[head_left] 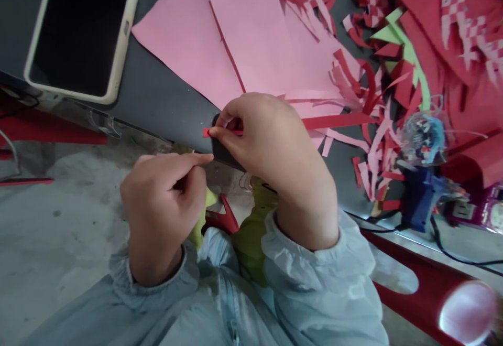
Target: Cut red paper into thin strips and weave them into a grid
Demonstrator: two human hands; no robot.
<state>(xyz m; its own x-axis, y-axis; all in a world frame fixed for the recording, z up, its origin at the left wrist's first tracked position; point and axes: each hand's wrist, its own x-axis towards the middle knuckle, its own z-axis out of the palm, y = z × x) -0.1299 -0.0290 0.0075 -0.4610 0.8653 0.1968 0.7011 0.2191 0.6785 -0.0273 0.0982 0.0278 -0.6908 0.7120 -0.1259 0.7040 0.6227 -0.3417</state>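
My right hand (271, 131) pinches a narrow red paper strip (206, 132) between thumb and fingertips at the table's near edge. The strip's short end pokes out left of the thumb; the hand covers much of the rest. A red length (338, 121) shows on the hand's other side, possibly the same strip. Just below and to the left, my left hand (165, 199) has its fingers curled in, with the index finger reaching towards the table edge near the strip. I see nothing in it. Pink paper sheets (251, 36) lie beyond my right hand.
A phone in a pale case (78, 31) lies at the table's left. Red and pink scraps (377, 162), woven checkered pieces (451, 15) and green paper (412, 57) crowd the right. A blue glue gun (420, 199) with a black cord (451, 254) rests near the right edge.
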